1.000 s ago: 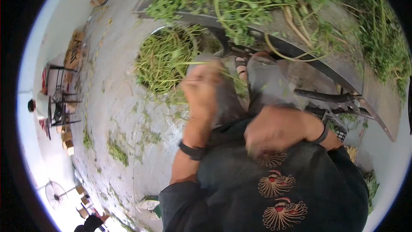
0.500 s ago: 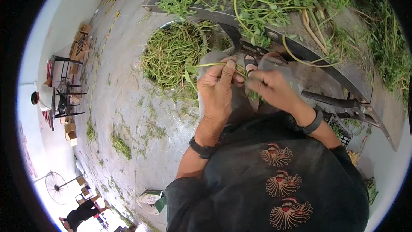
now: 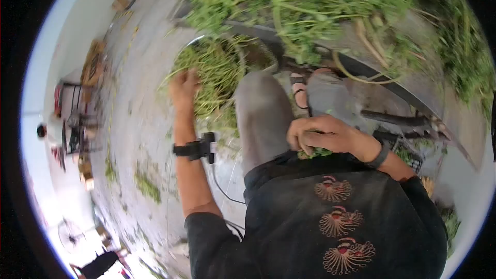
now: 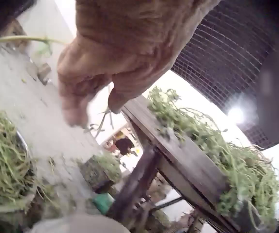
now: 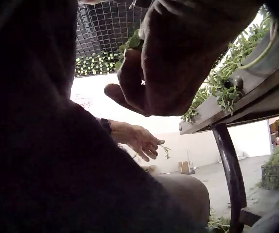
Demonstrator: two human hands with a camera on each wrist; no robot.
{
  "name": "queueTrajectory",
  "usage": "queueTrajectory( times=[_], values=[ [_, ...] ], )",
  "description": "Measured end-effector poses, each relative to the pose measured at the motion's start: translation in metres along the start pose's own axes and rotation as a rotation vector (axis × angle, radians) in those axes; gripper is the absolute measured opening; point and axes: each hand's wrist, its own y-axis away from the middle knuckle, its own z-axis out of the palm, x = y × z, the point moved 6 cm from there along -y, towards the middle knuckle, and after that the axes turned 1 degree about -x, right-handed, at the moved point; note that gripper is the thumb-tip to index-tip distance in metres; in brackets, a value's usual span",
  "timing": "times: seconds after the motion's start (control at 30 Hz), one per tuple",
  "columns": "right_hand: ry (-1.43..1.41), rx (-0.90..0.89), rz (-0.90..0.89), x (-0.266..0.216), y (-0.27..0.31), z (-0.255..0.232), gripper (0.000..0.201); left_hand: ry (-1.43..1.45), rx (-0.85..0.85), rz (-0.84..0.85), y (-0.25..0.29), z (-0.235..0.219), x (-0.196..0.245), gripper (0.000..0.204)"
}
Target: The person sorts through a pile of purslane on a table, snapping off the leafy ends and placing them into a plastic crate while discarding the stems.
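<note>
My left hand [image 3: 185, 90] is stretched out at the left rim of a round metal basin heaped with green stems [image 3: 214, 70]. A plant stem [image 4: 25, 38] runs out from this hand in the left wrist view, and a small sprig [image 5: 166, 150] shows at its fingertips in the right wrist view. Close to the lap, my right hand [image 3: 328, 135] curls round a bunch of green leaves [image 3: 319, 153]. Those leaves poke out past its fingers in the right wrist view, while the palm side is hidden.
A table [image 3: 408, 80] piled with leafy plants [image 3: 310, 5] stands in front of the knees. Loose greens [image 3: 148, 185] litter the floor on the left. A black crate [image 3: 405, 155] sits under the table's right side. Other people are in the background at left.
Half a second ago both hands worked together on a stem above the lap. Since then my left hand has swung left to the basin, and my right has drawn back toward the belly.
</note>
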Motion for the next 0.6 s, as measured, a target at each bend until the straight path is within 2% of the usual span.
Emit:
queueTrajectory(
  times=[0.03, 0.07, 0.1, 0.13, 0.17, 0.2, 0.27, 0.3, 0.33, 0.4, 0.47, 0.5, 0.53, 0.57, 0.6],
  values=[
    [0.026, 0.063, 0.004, -0.006, 0.004, -0.004, 0.022, -0.529, 0.078, -0.046, -0.023, -0.019, -0.021, 0.05],
    [-0.063, 0.06, 0.091, -0.008, 0.002, -0.002, 0.022, -0.303, 0.164, 0.005, -0.013, -0.024, -0.003, 0.058],
    [-0.162, 0.057, 0.171, -0.01, 0.003, -0.002, 0.023, -0.24, 0.203, 0.07, -0.016, -0.026, 0.006, 0.064],
    [-0.149, 0.123, 0.172, -0.016, 0.007, -0.008, 0.023, -0.057, 0.22, 0.097, 0.0, -0.016, 0.035, 0.06],
    [-0.23, 0.113, 0.271, -0.016, 0.01, -0.006, 0.022, -0.025, 0.191, 0.185, 0.016, 0.0, 0.068, 0.052],
    [-0.315, 0.09, 0.368, -0.013, 0.011, -0.006, 0.021, 0.001, 0.122, 0.203, 0.03, 0.021, 0.091, 0.039],
    [-0.282, 0.101, 0.302, -0.01, 0.013, -0.008, 0.02, 0.125, -0.103, 0.185, 0.052, 0.065, 0.104, 0.03],
    [-0.26, 0.08, 0.241, -0.011, 0.015, -0.008, 0.02, 0.149, -0.289, 0.165, 0.068, 0.092, 0.117, 0.028],
    [-0.237, 0.061, 0.279, -0.013, 0.02, -0.011, 0.021, 0.167, -0.474, 0.144, 0.086, 0.119, 0.129, 0.026],
    [-0.119, 0.092, 0.272, -0.02, 0.031, -0.017, 0.02, 0.146, -0.685, 0.136, 0.115, 0.165, 0.147, 0.027],
    [-0.006, 0.117, 0.268, -0.018, 0.043, -0.02, 0.019, 0.408, -0.85, -0.052, 0.14, 0.2, 0.177, 0.028],
    [0.103, 0.197, 0.116, -0.018, 0.049, -0.026, 0.017, 0.406, -0.859, -0.045, 0.145, 0.213, 0.186, 0.028],
    [0.213, 0.273, -0.037, -0.025, 0.056, -0.03, 0.015, 0.57, -0.901, -0.113, 0.148, 0.225, 0.193, 0.028],
    [0.213, 0.275, -0.045, -0.028, 0.065, -0.032, 0.015, 0.732, -0.935, -0.184, 0.151, 0.234, 0.199, 0.028],
    [0.178, 0.327, 0.067, -0.03, 0.076, -0.037, 0.014, 0.722, -0.932, -0.179, 0.152, 0.238, 0.2, 0.028]
  ],
)
